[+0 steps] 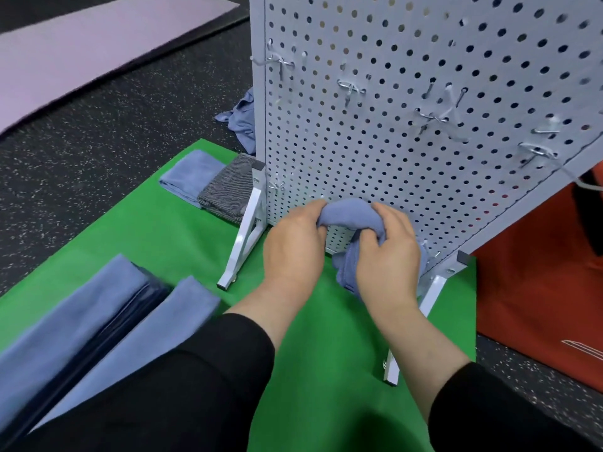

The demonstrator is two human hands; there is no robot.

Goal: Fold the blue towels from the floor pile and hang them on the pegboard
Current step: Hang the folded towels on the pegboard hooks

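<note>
Lower centre: left hand (295, 243) and right hand (388, 252), each grip curled tight around a bunched blue towel (350, 215) against the pegboard (424, 93); soft, light, limp cloth, probably best pinched at its corners.

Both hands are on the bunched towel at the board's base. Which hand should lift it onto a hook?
Probably the right hand: it grips the blue towel from the side where most hooks stick out of the pegboard. The left hand only pinches the towel's left end.
</note>
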